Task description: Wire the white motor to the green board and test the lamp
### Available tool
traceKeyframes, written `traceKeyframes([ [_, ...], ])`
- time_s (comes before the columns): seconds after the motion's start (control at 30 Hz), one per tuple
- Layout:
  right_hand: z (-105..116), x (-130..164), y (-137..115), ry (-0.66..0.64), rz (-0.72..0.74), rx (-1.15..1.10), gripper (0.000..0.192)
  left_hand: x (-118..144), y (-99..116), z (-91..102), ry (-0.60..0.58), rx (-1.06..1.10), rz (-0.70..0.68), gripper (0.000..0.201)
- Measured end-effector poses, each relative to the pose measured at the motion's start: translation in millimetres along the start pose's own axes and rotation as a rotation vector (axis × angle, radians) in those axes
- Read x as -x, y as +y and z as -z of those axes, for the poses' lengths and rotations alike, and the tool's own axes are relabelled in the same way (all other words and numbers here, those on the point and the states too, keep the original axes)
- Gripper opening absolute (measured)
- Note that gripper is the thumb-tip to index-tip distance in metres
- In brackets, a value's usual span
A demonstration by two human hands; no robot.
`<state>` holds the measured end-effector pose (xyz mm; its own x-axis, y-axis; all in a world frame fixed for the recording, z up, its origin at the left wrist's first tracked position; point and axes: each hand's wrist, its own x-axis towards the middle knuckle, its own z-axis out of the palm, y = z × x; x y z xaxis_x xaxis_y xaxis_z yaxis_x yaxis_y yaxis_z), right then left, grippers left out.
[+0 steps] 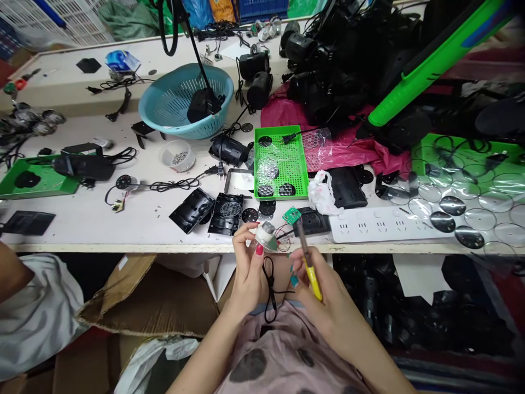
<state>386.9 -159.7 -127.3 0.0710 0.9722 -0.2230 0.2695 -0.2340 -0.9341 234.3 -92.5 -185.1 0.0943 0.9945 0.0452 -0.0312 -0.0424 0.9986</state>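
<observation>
With the left hand pinching the small white motor part, steady the yellow-handled soldering iron gripped in the right hand.

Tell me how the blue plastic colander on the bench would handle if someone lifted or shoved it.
The blue colander looks thin-walled and full of slots, so probably light for its size. Its rounded bowl sits slightly tilted, so a push may rock or slide it. A black lamp head rests inside, so lifting it would likely shift that weight and tug its stem.
</observation>
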Motion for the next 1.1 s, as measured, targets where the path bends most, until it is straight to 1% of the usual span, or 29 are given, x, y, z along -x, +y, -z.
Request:
traceKeyframes([
  [0.07,-1.5,1.3,-3.1,-0.087,0.018,0.024,0.017,-1.8,-0.2,-1.3,-0.034,0.042,0.019,0.022],
  [0.13,-3.6,-0.5,-6.1,-0.136,0.032,0.037,0.02,-2.6,0.3,-1.2,-0.084,0.105,0.041,0.018],
  [0.2,-4.6,-2.7,-8.0,-0.14,0.035,0.072,0.026,-2.9,1.0,0.1,-0.123,0.19,0.037,0.018],
  [0.3,-1.9,-3.5,-8.2,-0.129,0.049,0.157,0.036,-5.2,2.0,4.2,-0.149,0.264,-0.004,0.031],
  [0.37,2.1,-2.5,-7.2,-0.117,0.08,0.234,0.04,-8.5,1.7,8.0,-0.138,0.213,-0.058,0.034],
  [0.43,6.8,-1.6,-6.2,-0.124,0.108,0.282,0.043,-12.7,0.7,12.3,-0.115,0.123,-0.149,0.03],
  [0.53,13.6,-1.8,-4.7,-0.208,0.104,0.275,0.048,-18.0,-1.7,18.6,-0.12,0.015,-0.311,0.026],
  [0.6,17.3,-2.5,-3.1,-0.255,0.099,0.254,0.049,-19.9,-3.3,22.3,-0.146,-0.033,-0.378,0.025],
  [0.63,18.8,-2.7,-2.1,-0.277,0.099,0.245,0.048,-20.4,-4.2,24.0,-0.156,-0.05,-0.396,0.026],
  [0.7,20.7,-2.4,-0.2,-0.282,0.119,0.228,0.043,-20.6,-5.9,27.0,-0.171,-0.068,-0.407,0.027],
  [0.8,21.3,-0.8,1.7,-0.226,0.164,0.218,0.036,-20.5,-8.7,30.7,-0.193,-0.07,-0.42,0.027],
  [0.87,20.6,-0.1,2.0,-0.208,0.167,0.225,0.038,-20.8,-10.3,32.7,-0.2,-0.066,-0.443,0.026],
  [1.0,19.3,-0.5,2.0,-0.273,0.141,0.28,0.05,-21.7,-11.2,35.5,-0.161,-0.134,-0.502,0.025],
  [1.1,19.2,-0.6,3.1,-0.243,0.177,0.328,0.051,-21.1,-8.6,36.7,-0.196,-0.089,-0.536,0.027],
])
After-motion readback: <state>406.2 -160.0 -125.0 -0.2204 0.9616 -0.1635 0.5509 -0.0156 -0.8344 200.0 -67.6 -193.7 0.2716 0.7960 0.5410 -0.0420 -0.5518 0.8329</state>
